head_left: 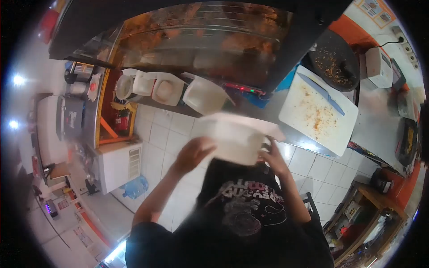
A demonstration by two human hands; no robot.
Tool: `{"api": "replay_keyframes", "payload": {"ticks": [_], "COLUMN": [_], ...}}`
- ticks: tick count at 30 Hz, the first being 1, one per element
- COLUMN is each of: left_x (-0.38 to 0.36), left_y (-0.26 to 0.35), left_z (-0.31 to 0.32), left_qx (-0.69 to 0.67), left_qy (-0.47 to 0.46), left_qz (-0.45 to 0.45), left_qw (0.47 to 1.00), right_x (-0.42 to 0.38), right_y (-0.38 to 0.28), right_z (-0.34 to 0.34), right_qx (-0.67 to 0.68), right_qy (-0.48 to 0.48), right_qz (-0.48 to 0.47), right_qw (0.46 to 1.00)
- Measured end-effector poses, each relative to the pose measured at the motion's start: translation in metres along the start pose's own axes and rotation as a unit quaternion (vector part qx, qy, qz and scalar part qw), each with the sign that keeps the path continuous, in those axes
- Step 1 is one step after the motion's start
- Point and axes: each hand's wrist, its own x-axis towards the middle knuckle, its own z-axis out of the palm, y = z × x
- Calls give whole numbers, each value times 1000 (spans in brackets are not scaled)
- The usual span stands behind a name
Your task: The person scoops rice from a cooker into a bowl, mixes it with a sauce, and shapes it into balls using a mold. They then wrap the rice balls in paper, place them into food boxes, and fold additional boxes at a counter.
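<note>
In front of my body is a white open food box (234,139), blurred by motion. My left hand (196,154) has its fingers curled against the box's left side. At the right side, my right hand (273,160) grips the box wall, the fingers partly hidden behind it. Just beyond, on the narrow ledge, stand another open white box (205,94) and a white box with something pale in it (165,90). A smaller white container (144,83) and a round tub (124,86) are further left.
A glass display case (201,40) with browned food stands behind the ledge. Right of it, a white cutting board (308,116) with crumbs bears a blue knife (328,99). A dark round board (334,60) with crumbs lies behind. A water jug (135,186) stands on the tiled floor.
</note>
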Motion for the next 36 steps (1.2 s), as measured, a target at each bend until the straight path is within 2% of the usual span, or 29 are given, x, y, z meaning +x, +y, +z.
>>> {"api": "replay_keyframes", "payload": {"ticks": [1, 2, 4, 5, 7, 8, 10, 12, 14, 16, 18, 23, 25, 26, 28, 29, 30, 31, 32, 33, 34, 35, 36], "left_x": [8, 17, 37, 47, 53, 55, 61, 60, 58, 60, 60, 59, 60, 56, 58, 55, 49, 39, 26, 8, -13, -36, -66], "left_y": [-8, -23, -49, -59, -93, -96, -95, -90, -93, -105, -112, -123, -121, -118, -106, -105, -103, -98, -97, -104, -118, -134, -154], "left_z": [5, 15, 36, 45, 73, 78, 81, 83, 83, 88, 93, 98, 94, 91, 76, 74, 68, 60, 55, 53, 51, 48, 44], "left_qx": [3, 49, 91, 155, 244, 243, 221, 239, 258, 241, 246, 217, 100, 97, 90, 103, 101, 58, 13, 9, -13, -33, -91], "left_qy": [1, 24, 56, 49, 4, 10, -55, -47, -44, -6, 2, 53, 97, 101, 72, 93, 109, 100, 90, 107, 64, 22, 38], "left_qz": [-4, 29, 66, 75, 92, 93, 24, 26, 27, 61, 59, 81, 82, 81, 91, 102, 104, 71, 36, 32, -18, -68, -55], "left_qw": [1000, 998, 992, 984, 965, 965, 973, 970, 965, 969, 967, 971, 987, 987, 989, 985, 983, 991, 995, 994, 998, 997, 994], "right_x": [4, 1, 0, 2, 10, 15, 29, 49, 70, 90, 104, 124, 132, 129, 116, 106, 91, 80, 75, 64, 59, 59, 67], "right_y": [25, 36, 52, 58, 62, 60, 53, 48, 45, 41, 38, 31, 37, 43, 49, 58, 62, 69, 92, 97, 106, 116, 130], "right_z": [-19, -30, -48, -53, -61, -61, -56, -52, -47, -38, -32, -25, -28, -25, -17, -4, 5, 9, 4, 20, 32, 43, 51], "right_qx": [5, -2, 32, 25, 39, 35, -58, -71, -91, -73, -105, -133, -182, -187, -314, -228, -218, -275, -355, -334, -344, -323, -303], "right_qy": [39, 71, 135, 135, 218, 217, 217, 204, 138, 132, 91, 72, 112, 112, 293, 347, 385, 415, 412, 409, 400, 348, 290], "right_qz": [-63, -123, -163, -166, -171, -175, -203, -219, -208, -198, -211, -232, -165, -165, -256, -320, -296, -282, -309, -292, -303, -250, -195], "right_qw": [997, 990, 977, 976, 960, 960, 953, 952, 964, 969, 968, 961, 963, 962, 866, 851, 846, 820, 781, 797, 794, 844, 887]}}
